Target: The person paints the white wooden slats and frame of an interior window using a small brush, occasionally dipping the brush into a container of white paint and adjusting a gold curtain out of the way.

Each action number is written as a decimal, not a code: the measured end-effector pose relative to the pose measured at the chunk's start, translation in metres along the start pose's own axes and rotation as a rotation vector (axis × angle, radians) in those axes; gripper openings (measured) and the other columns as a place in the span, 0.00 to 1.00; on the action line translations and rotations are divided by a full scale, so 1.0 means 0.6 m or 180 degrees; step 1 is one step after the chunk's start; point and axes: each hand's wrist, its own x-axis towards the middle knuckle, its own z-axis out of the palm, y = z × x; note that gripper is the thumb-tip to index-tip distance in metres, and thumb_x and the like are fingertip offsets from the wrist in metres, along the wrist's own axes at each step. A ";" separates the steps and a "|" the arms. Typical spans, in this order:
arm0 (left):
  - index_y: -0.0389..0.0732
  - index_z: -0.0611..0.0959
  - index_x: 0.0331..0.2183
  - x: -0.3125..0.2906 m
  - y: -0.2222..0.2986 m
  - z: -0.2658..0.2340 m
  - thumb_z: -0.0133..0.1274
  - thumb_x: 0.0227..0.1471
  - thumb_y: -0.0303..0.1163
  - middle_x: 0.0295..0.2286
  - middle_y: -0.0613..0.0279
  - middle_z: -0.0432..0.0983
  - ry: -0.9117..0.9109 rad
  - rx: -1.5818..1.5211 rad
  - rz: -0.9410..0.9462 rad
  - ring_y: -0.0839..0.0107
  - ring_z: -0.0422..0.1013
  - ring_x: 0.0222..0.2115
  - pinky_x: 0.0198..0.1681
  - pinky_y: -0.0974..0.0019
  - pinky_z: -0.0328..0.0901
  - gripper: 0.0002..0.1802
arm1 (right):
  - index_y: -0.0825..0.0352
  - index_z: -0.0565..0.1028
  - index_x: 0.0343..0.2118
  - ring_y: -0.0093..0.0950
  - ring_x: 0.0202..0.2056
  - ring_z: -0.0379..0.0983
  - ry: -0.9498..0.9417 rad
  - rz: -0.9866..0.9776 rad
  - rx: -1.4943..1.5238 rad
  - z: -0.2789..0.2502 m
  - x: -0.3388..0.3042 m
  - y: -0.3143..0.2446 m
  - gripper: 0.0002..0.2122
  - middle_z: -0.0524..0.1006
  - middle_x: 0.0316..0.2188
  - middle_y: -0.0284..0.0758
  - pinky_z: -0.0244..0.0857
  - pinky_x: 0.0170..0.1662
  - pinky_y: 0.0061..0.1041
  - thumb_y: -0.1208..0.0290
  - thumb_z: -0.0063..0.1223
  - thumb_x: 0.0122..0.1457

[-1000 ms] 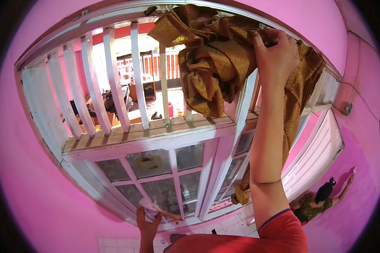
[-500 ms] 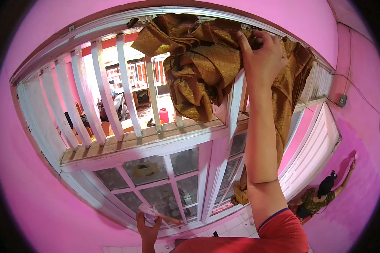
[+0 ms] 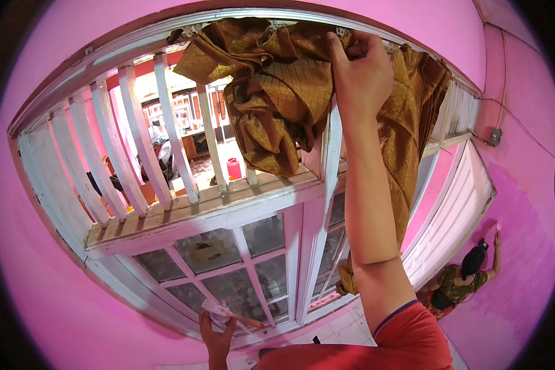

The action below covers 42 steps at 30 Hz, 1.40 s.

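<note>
A gold-brown patterned curtain hangs bunched from a white rail above the window. My right hand is raised to its top edge, thumb and curled fingers closed on the cloth just below the rail. Small white hooks show beside the thumb; what lies between the fingertips is partly hidden. Low down, my left hand is closed around a paintbrush with a brown wooden handle and a pale head. A whitish crumpled thing sits in the same grasp, its kind unclear.
Wooden slats stand over a ledge, with a paned window below. At right, another person reaches to the pink wall near an open white shutter. A wall switch has a cable.
The view has shifted slightly, so the window and curtain sit further left. My right hand's fingers have curled more at the curtain's top. The other person's arm has come closer in.
</note>
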 end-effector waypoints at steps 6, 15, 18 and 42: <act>0.27 0.75 0.49 -0.020 -0.032 0.005 0.75 0.38 0.33 0.47 0.44 0.71 0.0307 0.0311 0.0128 0.47 0.70 0.49 0.53 0.53 0.65 0.39 | 0.66 0.80 0.36 0.33 0.27 0.78 0.0174 -0.0119 0.0068 0.014 0.002 0.013 0.17 0.80 0.25 0.34 0.70 0.35 0.32 0.57 0.70 0.53; 0.28 0.74 0.49 -0.021 -0.043 0.002 0.75 0.38 0.31 0.47 0.45 0.71 0.0205 0.0276 0.0120 0.47 0.70 0.49 0.53 0.52 0.65 0.39 | 0.68 0.82 0.30 0.28 0.24 0.74 0.0347 -0.0601 0.0061 0.012 -0.002 0.016 0.11 0.77 0.24 0.33 0.68 0.32 0.27 0.65 0.69 0.56; 0.28 0.74 0.49 -0.017 -0.035 -0.001 0.75 0.38 0.31 0.47 0.45 0.71 0.0129 0.0225 0.0095 0.48 0.70 0.49 0.53 0.53 0.65 0.38 | 0.70 0.84 0.33 0.21 0.26 0.74 0.0126 -0.0202 0.0580 0.020 -0.002 0.031 0.11 0.79 0.24 0.31 0.67 0.33 0.23 0.66 0.69 0.57; 0.29 0.75 0.50 -0.009 -0.035 -0.001 0.74 0.39 0.32 0.47 0.45 0.70 0.0074 0.0142 0.0027 0.48 0.70 0.49 0.53 0.53 0.64 0.38 | 0.69 0.80 0.41 0.44 0.42 0.77 -0.0602 -0.1513 0.0068 -0.054 0.079 0.015 0.15 0.80 0.38 0.43 0.72 0.45 0.37 0.74 0.68 0.50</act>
